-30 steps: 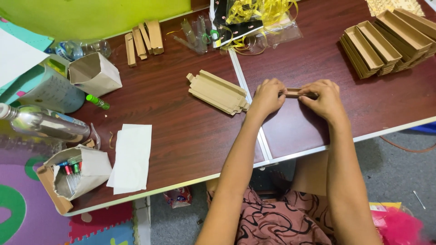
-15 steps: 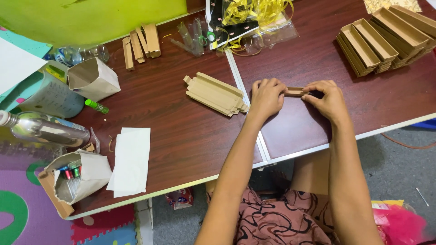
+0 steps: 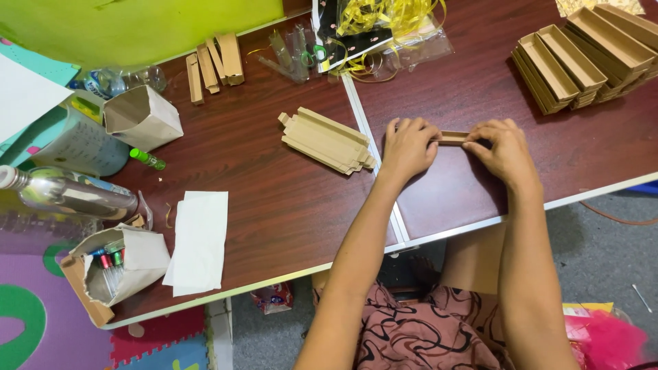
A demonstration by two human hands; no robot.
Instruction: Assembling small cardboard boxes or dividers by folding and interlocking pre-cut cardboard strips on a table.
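Note:
My left hand (image 3: 408,146) and my right hand (image 3: 502,147) both grip a narrow brown cardboard piece (image 3: 452,137), one hand at each end, low over the dark wooden table (image 3: 260,199). Only its middle shows between my fingers. A stack of flat unfolded cardboard pieces (image 3: 325,140) lies just left of my left hand. Several finished long cardboard trays (image 3: 582,58) are stacked at the far right.
A few small cardboard strips (image 3: 216,62) lie at the back left. A paper bag (image 3: 140,118), a green marker (image 3: 147,159), a white paper sheet (image 3: 199,240), a bottle (image 3: 68,195) and a bag of markers (image 3: 116,270) sit on the left. Yellow ribbon (image 3: 384,20) lies at the back.
Both hands have stayed on the cardboard piece with only slight finger shifts. The camera view moved a little.

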